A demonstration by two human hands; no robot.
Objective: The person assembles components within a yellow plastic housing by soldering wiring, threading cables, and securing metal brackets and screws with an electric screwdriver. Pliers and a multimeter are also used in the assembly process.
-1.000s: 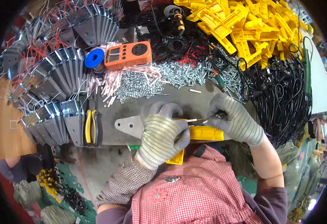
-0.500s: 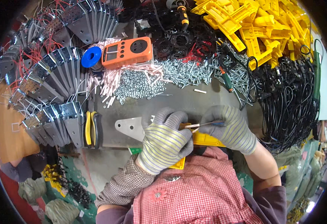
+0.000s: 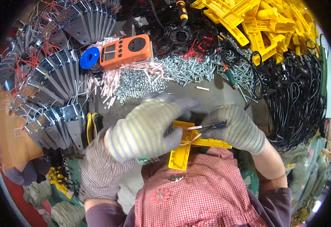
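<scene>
My left hand (image 3: 146,126), in a striped glove, is partly blurred with motion. Its fingers stretch out to the right with the thumb apart, and nothing shows in its grasp. My right hand (image 3: 233,126), gloved alike, pinches insulated wires (image 3: 213,125), among them brown and blue ones; a white tube-like end (image 3: 194,128) points left. Beneath them a yellow plastic housing (image 3: 179,157) lies at the table's near edge against the apron. A thin white wire (image 3: 191,142) curves over it. The left hand hides the housing's left side.
An orange meter (image 3: 125,52) and a blue spool (image 3: 89,58) stand beyond piles of nuts (image 3: 135,83) and screws (image 3: 188,71). Metal plates (image 3: 72,121) fan out at left, beside yellow-handled pliers (image 3: 90,126). Black cords (image 3: 294,98) and yellow housings (image 3: 267,26) are heaped at right.
My left hand has moved left, away from the wires, and its fingers have straightened. More of the yellow housing shows. My right hand stays at nearly the same place with the wires.
</scene>
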